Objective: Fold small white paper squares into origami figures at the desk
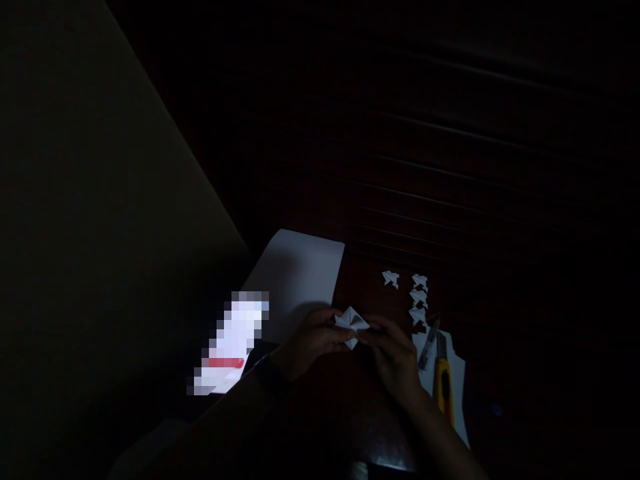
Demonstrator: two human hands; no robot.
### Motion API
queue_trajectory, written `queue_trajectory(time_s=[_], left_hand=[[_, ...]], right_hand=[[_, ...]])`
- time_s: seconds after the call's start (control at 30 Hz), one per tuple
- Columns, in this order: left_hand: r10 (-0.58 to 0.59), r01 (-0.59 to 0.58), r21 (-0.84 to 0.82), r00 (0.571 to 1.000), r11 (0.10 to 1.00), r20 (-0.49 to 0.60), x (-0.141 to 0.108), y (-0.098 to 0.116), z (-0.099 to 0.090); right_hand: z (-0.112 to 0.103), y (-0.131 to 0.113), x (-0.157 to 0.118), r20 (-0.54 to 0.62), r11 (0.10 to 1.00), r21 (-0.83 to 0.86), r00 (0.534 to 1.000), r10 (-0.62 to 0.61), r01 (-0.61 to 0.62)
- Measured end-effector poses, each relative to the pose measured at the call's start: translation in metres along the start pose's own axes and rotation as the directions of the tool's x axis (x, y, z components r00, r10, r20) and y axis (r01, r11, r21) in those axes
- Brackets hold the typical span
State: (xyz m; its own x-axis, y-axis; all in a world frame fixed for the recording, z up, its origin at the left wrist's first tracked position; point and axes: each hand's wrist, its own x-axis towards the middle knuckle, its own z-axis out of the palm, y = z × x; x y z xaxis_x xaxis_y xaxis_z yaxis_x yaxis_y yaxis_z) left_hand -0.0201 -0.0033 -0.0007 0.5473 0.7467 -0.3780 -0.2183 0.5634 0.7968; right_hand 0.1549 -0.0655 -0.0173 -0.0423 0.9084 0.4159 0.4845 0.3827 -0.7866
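A small piece of folded white paper point(351, 321) with creased, pointed flaps is held up between both hands over the dark table. My left hand point(315, 335) pinches its left side, and a dark band circles that wrist. On the right side, the fingertips of my right hand point(393, 350) grip the same paper near its lower flap. Beyond my right hand lie small folded paper figures: a single figure point(391, 279) and a column of several figures point(419, 298). Dim light hides the finer folds.
A large white sheet point(305, 267) lies behind my left hand, near a bright pixelated screen point(233, 343). At right, a yellow utility knife point(443, 387) and a pen point(429, 347) rest on white papers point(461, 393). A pale wall point(100, 200) rises at left.
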Motion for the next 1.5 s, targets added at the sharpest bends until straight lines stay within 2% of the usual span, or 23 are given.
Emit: queue_trajectory(time_s=[0.47,0.6,0.8,0.93,1.0,1.13,1.23,1.4,1.5], left_hand=[[0.009,-0.006,0.105,0.999,0.994,-0.031,0.002,-0.002,0.0],[0.038,-0.03,0.123,0.997,0.992,-0.064,0.002,-0.004,0.002],[0.123,-0.1,0.169,0.984,0.981,-0.132,0.005,-0.009,0.005],[0.244,-0.193,0.321,0.961,0.927,-0.128,0.008,-0.012,0.009],[0.27,-0.209,0.357,0.954,0.91,-0.129,0.008,-0.011,0.011],[0.203,-0.145,0.324,0.967,0.935,-0.154,0.006,-0.009,0.012],[0.17,-0.124,0.277,0.974,0.953,-0.149,0.006,-0.01,0.011],[0.16,-0.126,0.25,0.98,0.96,-0.121,0.006,-0.013,0.01],[0.121,-0.088,0.212,0.982,0.973,-0.144,0.005,-0.01,0.012]], right_hand=[[0.001,-0.002,0.002,0.006,0.999,0.018,0.999,0.048,-0.048],[0.003,-0.005,0.002,-0.026,0.997,0.031,0.997,0.076,-0.075],[0.006,-0.017,0.007,-0.056,0.956,0.152,0.964,0.261,-0.25],[0.009,-0.015,0.01,-0.069,0.887,0.224,0.901,0.428,-0.404],[0.011,-0.011,0.01,-0.044,0.85,0.266,0.875,0.483,-0.456],[0.014,-0.003,0.005,0.016,0.794,0.376,0.86,0.51,-0.477],[0.015,0.002,0.003,-0.015,0.775,0.41,0.846,0.533,-0.481],[0.015,0.004,0.002,-0.068,0.795,0.35,0.833,0.548,-0.495],[0.015,0.004,0.003,-0.074,0.781,0.376,0.824,0.561,-0.499]])
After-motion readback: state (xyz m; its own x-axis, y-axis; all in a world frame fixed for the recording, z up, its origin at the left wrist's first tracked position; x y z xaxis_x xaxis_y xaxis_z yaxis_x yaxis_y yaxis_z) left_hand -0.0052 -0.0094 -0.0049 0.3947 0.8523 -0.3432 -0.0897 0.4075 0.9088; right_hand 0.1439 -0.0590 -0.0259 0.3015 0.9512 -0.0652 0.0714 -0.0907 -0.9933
